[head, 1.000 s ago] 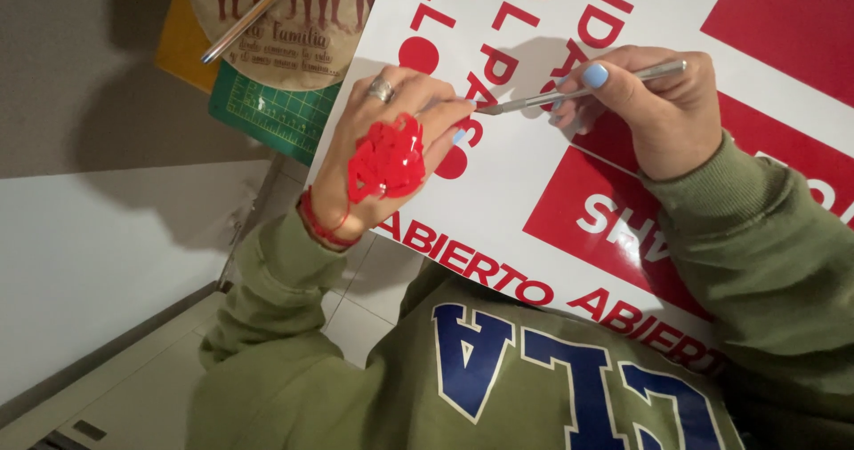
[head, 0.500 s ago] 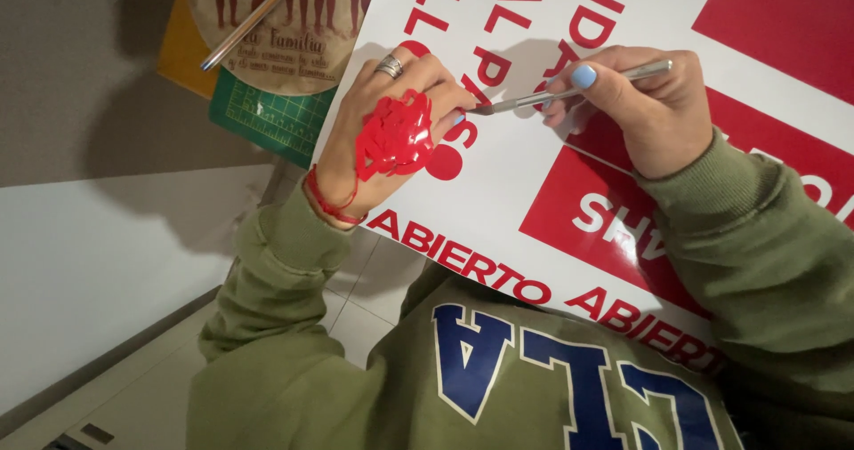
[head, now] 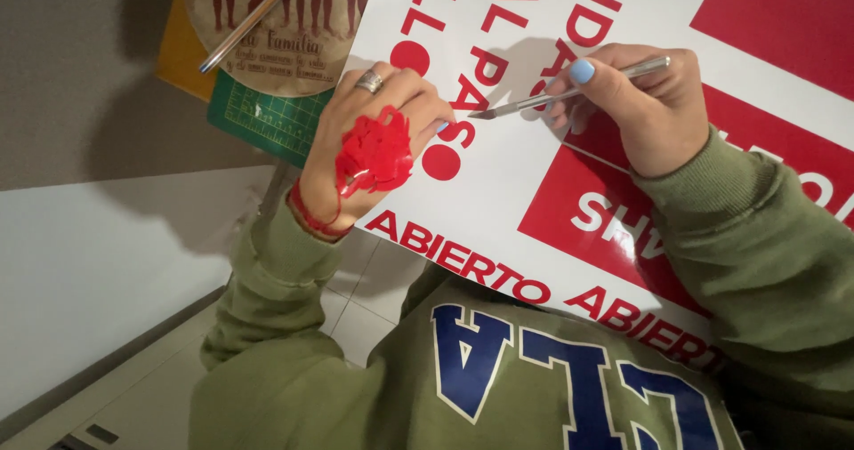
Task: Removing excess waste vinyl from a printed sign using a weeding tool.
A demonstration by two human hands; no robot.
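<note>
A: The sign (head: 534, 201) lies on the lap; the right hand (head: 645, 103) pinches a craft knife (head: 569, 94), tip at a red letter; the left hand (head: 374, 143), fingers pressed flat, pins the sheet, red scraps (head: 378, 152) stuck on its back.

B: Best keep the blade shallow, fingers behind the tip; any containers?

A: None visible; a green mat (head: 262, 116) lies far left.

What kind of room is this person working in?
Probably a craft or sign-making workspace: a white sheet with red vinyl lettering, a slim silver craft knife in the right hand, and a green gridded cutting mat.
</note>
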